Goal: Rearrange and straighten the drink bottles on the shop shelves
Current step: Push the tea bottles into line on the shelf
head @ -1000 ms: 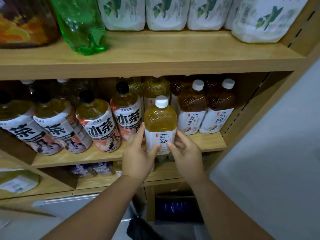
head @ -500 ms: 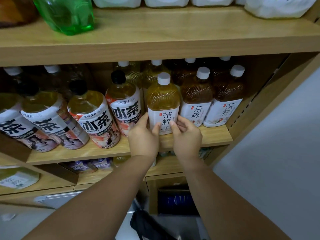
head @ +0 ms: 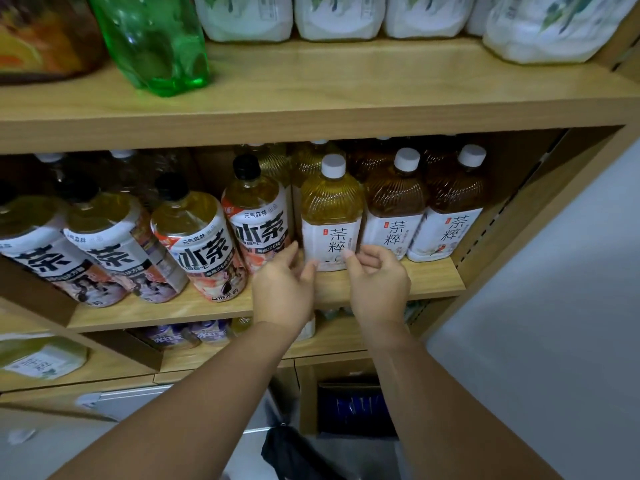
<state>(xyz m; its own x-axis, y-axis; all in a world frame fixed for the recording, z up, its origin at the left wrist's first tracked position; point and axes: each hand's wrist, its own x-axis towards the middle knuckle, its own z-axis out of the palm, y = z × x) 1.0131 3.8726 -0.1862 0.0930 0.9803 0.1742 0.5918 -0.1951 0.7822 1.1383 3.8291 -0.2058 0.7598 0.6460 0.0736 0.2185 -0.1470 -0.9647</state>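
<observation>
Head view, looking down at wooden shop shelves. Pale tea bottle [head: 330, 216], with a white cap and a white label with black characters, stands upright on the middle shelf [head: 433, 282] near the front edge. Just beside it on the right: two darker tea bottles [head: 394, 209], same white caps and labels, in the same front row. Just beside it on the left: black-capped bottle [head: 258, 216] with bold black lettering. Three more of that kind [head: 197, 244] run on leftward and look tilted through this wide lens. More bottles stand behind in shadow, only caps and shoulders showing.

Left hand [head: 284, 285] at the pale bottle's lower left: grip apart, fingers loosely stretched toward the gap beside the black-capped bottle, thumb tip at the label's lower corner. Right hand [head: 377, 282] at lower right: fingers loosely curled, grip not closed on anything, index fingertip touching the label's lower right edge. Neither hand wraps the bottle.

Upper shelf [head: 346, 109]: green bottle [head: 152, 39] at left, row of white packs [head: 339, 15] at the back. Lower shelf [head: 339, 341]: small purple-labelled bottles [head: 173, 336], partly hidden. Grey wall [head: 554, 306] at right.
</observation>
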